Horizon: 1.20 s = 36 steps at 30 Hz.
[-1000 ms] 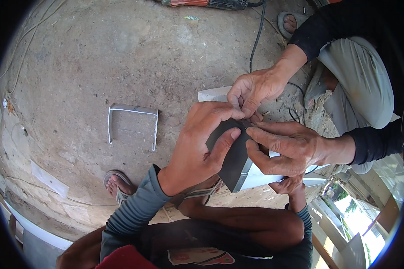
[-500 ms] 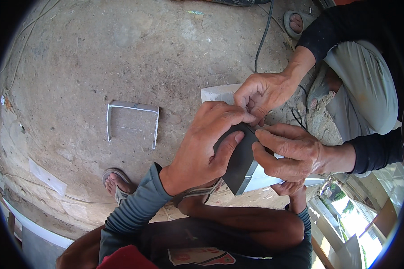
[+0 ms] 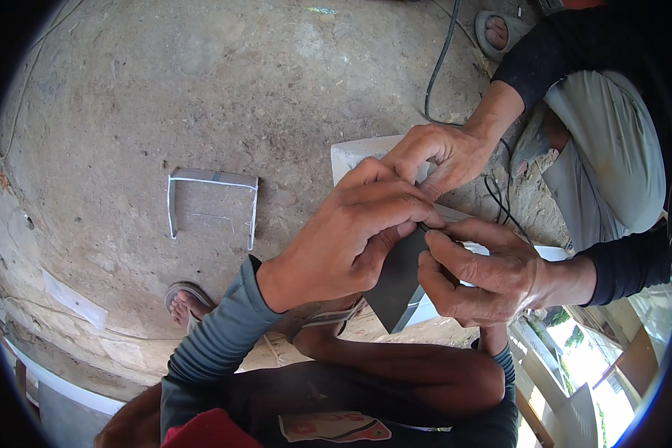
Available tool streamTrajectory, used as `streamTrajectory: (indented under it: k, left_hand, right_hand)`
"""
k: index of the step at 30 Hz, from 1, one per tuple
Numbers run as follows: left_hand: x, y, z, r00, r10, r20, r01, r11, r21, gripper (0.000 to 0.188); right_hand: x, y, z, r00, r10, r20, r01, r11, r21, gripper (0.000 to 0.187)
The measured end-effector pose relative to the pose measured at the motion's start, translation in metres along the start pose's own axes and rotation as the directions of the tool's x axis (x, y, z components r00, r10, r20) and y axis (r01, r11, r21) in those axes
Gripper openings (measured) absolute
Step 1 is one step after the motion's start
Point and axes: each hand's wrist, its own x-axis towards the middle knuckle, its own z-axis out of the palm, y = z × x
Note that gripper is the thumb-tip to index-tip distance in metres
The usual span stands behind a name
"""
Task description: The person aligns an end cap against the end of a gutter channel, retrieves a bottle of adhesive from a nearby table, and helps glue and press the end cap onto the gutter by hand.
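- Head view: the left hand [image 3: 355, 231] now closes thumb to fingers at the upper end of the dark grey panel [image 3: 396, 287], after arching wider; what it pinches is unclear.
- Panel sits tilted between it and the co-worker's hands [image 3: 489, 272]; work seems narrowed to that end.
- Right hand [image 3: 491, 333], right of the panel, mostly hidden: cannot tell its grip.

Gry flr [image 3: 261, 97], U-shaped pc [image 3: 215, 178], blk cable [image 3: 441, 57]

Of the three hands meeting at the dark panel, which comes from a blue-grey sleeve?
The person's left hand; the co-worker's upper hand and lower hand come from black sleeves.
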Motion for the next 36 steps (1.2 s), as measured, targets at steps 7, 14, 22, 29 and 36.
streamTrajectory:
  k: [7, 14, 22, 29, 36]
  left_hand:
    - [0.006, -0.004, -0.011, 0.993, 0.033, 0.109, -0.025, 0.997, -0.070, 0.030]
    - [0.009, -0.008, -0.012, 0.990, 0.057, 0.129, -0.048, 0.996, -0.077, 0.027]
    - [0.015, 0.001, -0.018, 0.989, 0.062, 0.136, -0.061, 0.998, -0.010, 0.018]
    - [0.014, -0.001, -0.016, 0.982, 0.042, 0.184, -0.045, 0.999, 0.016, 0.017]
    - [0.011, 0.009, -0.018, 0.980, -0.015, 0.197, -0.010, 0.992, 0.126, 0.019]
  right_hand:
    - [-0.002, -0.009, 0.006, 1.000, 0.000, -0.020, -0.002, 0.997, -0.079, 0.027]
    - [-0.002, -0.008, 0.004, 0.996, 0.091, 0.007, -0.091, 0.983, 0.158, 0.023]
    - [0.003, -0.003, -0.001, 0.992, -0.105, 0.072, 0.117, 0.973, -0.198, 0.028]
    - [-0.004, -0.015, 0.005, 0.992, -0.069, 0.102, 0.091, 0.969, -0.230, 0.027]
    - [0.001, -0.016, -0.010, 0.979, 0.131, 0.157, -0.122, 0.990, -0.069, 0.023]
